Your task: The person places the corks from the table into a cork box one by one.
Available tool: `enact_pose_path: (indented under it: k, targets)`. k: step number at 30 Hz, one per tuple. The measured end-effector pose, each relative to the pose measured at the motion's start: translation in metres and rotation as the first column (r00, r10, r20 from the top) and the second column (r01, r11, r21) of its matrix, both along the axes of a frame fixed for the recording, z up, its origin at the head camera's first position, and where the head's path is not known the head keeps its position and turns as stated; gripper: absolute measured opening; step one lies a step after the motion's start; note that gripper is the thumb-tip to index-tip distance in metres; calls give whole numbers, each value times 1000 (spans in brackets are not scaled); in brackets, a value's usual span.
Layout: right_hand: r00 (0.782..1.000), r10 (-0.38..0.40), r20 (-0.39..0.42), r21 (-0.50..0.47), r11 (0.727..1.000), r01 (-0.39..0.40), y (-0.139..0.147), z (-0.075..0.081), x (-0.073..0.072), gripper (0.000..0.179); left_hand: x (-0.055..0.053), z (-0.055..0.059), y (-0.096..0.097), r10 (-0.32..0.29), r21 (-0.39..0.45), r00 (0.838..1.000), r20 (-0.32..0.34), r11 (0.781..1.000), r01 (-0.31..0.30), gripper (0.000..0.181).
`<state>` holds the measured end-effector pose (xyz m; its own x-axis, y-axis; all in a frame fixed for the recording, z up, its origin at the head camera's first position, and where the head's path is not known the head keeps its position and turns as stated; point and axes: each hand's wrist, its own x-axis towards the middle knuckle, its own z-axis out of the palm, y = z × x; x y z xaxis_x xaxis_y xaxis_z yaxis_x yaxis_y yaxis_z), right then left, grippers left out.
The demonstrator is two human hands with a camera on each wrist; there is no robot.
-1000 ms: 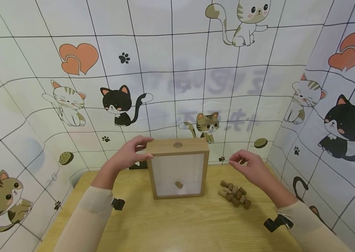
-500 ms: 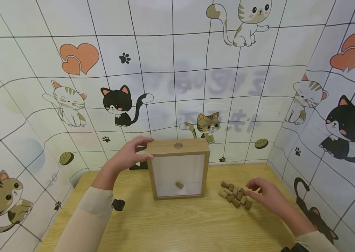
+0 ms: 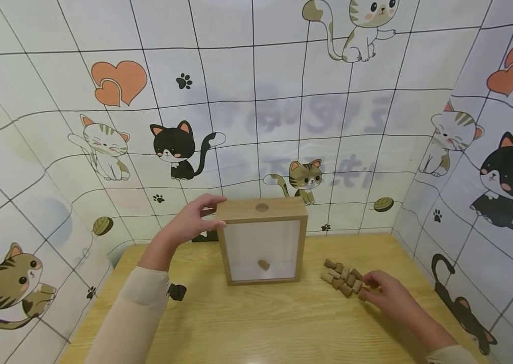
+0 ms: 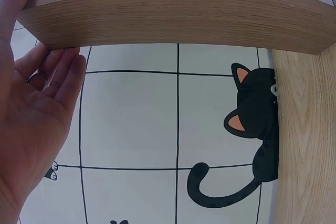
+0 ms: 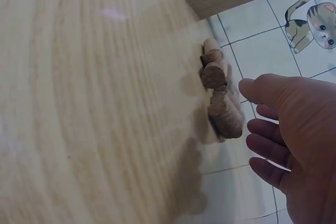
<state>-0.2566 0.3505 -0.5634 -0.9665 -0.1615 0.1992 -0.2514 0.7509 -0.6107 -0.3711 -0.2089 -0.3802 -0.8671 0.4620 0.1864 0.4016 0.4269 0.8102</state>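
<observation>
A shallow wooden box (image 3: 262,250) with a clear front and a round hole in its top stands upright on the table. One cork (image 3: 263,265) shows behind the front panel. My left hand (image 3: 190,220) grips the box's upper left corner, thumb at the front and fingers behind; the left wrist view shows this hand (image 4: 42,93) against the wooden side (image 4: 178,11). To the right of the box lies a pile of several corks (image 3: 340,276). My right hand (image 3: 390,296) is at the pile's right end, fingers loosely bent; in the right wrist view the corks (image 5: 223,98) appear just beyond its thumb.
The light wood table (image 3: 256,323) runs up to a wall covering (image 3: 256,126) printed with cartoon cats and grid lines. That covering also stands close on the left and right sides. A black device (image 3: 177,291) is strapped at my left wrist.
My right hand has come down and to the right, from the air above the corks to the pile's right end. My left hand keeps its grip on the box. The head view has shifted slightly.
</observation>
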Motion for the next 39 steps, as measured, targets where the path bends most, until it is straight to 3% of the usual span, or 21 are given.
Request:
enact_pose_path:
  k: [18, 33, 39]
  targets:
    - [998, -50, 47, -6, 999, 50, 4, -18, 5, 33, 1, 1, 0, 2, 12, 1000, 9, 1000, -2, 74]
    - [997, -67, 44, -3, 998, 67, 2, -20, 6, 30, -4, -3, -1, -2, 26, 1000, 9, 1000, 2, 71]
    - [995, -75, 62, -47, 996, 78, 2, -17, 9, 26, -3, -4, -1, 1, 32, 1000, 12, 999, -1, 72]
